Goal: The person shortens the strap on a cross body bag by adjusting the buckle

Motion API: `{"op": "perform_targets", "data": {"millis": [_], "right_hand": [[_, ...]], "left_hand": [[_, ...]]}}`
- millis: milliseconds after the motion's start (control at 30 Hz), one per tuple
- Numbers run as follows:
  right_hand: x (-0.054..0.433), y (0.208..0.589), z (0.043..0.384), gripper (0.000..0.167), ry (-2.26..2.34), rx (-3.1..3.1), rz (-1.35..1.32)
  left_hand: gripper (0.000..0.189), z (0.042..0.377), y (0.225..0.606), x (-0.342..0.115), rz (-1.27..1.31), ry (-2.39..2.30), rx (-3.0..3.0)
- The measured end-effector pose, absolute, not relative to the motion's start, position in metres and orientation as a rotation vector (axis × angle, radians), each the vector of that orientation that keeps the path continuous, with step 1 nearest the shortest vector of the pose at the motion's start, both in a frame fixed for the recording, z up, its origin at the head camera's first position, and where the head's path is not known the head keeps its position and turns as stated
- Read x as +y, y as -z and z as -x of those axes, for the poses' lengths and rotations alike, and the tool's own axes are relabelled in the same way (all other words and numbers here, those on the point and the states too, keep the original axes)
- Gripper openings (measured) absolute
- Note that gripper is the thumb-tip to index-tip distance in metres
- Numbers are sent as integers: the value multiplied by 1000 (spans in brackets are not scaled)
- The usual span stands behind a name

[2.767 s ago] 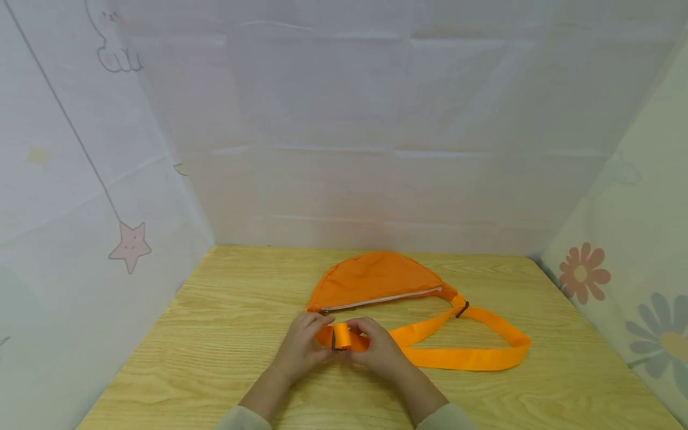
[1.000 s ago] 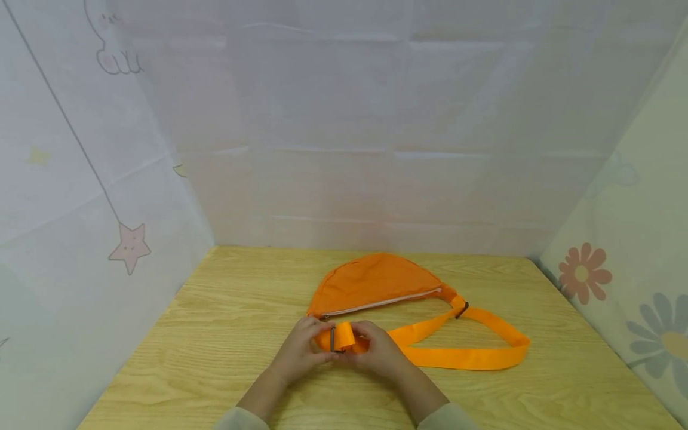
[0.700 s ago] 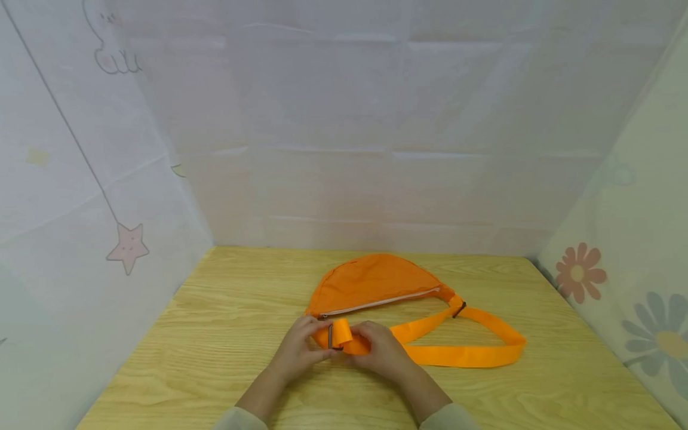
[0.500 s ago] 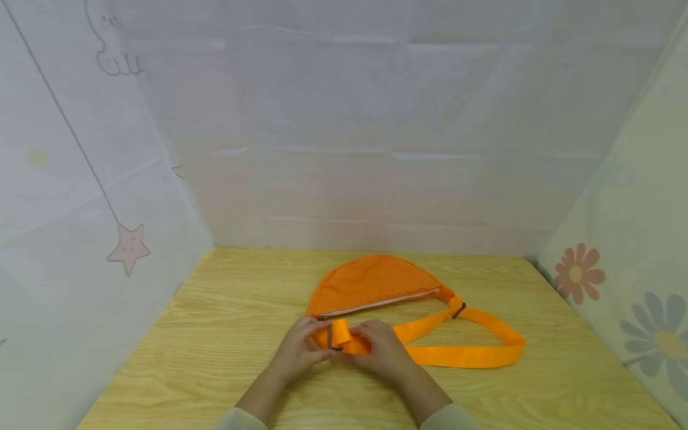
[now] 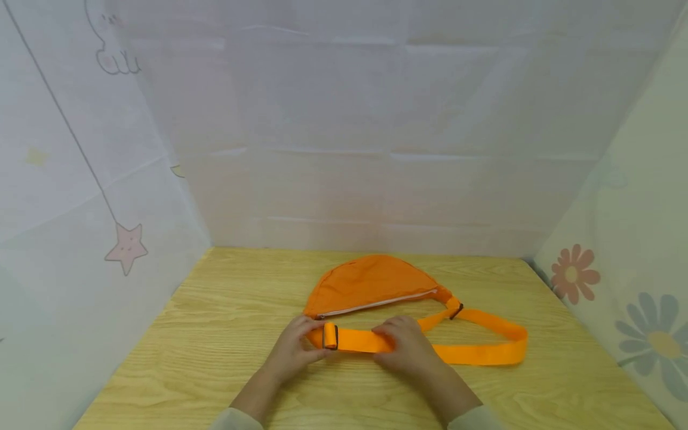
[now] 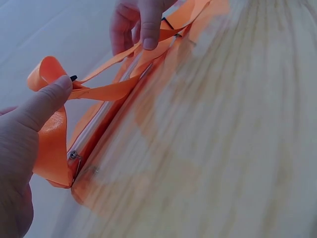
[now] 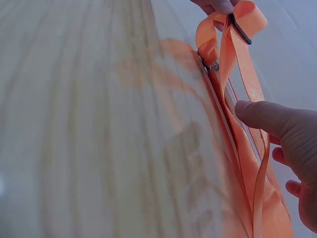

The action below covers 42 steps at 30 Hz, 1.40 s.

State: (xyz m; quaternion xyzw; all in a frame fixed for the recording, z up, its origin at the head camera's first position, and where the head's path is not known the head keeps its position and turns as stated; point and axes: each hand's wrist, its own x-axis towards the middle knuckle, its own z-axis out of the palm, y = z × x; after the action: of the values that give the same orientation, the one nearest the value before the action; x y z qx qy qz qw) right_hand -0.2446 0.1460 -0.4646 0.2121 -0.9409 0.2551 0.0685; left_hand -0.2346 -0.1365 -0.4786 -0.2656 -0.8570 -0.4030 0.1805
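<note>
An orange waist bag (image 5: 373, 283) lies on the table, its pale zipper facing the person. Its orange strap (image 5: 357, 341) is stretched between both hands in front of the bag. My left hand (image 5: 292, 348) pinches the strap at the dark slide buckle (image 5: 336, 337), where a short loop of webbing stands up; the left wrist view shows the thumb pressed at the buckle (image 6: 73, 78). Farther right, my right hand (image 5: 408, 349) grips the strap between thumb and fingers. In the right wrist view, that thumb (image 7: 257, 115) lies along the webbing.
A second dark ring (image 5: 457, 310) joins the strap to the bag's right end. The rest of the strap curves in a loop (image 5: 516, 346) on the right of the wood-grain table (image 5: 226, 310). Printed cloth walls (image 5: 355, 149) stand behind and at both sides.
My right hand has moved right along the strap, away from the buckle. The strap between the hands is now straighter, and the standing loop at the buckle is smaller. The left hand stays nearly in place.
</note>
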Motion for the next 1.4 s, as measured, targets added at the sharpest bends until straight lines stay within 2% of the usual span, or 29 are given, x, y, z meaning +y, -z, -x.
{"op": "perform_targets", "data": {"millis": [500, 800, 1067, 1400], "right_hand": [[176, 461, 241, 42, -801, -2873, -512], [192, 456, 245, 50, -724, -2850, -618], [245, 450, 262, 44, -633, -2755, -298], [268, 449, 278, 61, -618, -3050, -77]], "left_hand": [[53, 234, 478, -150, 653, 1163, -2504], [53, 234, 479, -157, 650, 1261, -2511], [53, 233, 481, -168, 642, 1179, -2500], [54, 239, 489, -172, 672, 979, -2531]]}}
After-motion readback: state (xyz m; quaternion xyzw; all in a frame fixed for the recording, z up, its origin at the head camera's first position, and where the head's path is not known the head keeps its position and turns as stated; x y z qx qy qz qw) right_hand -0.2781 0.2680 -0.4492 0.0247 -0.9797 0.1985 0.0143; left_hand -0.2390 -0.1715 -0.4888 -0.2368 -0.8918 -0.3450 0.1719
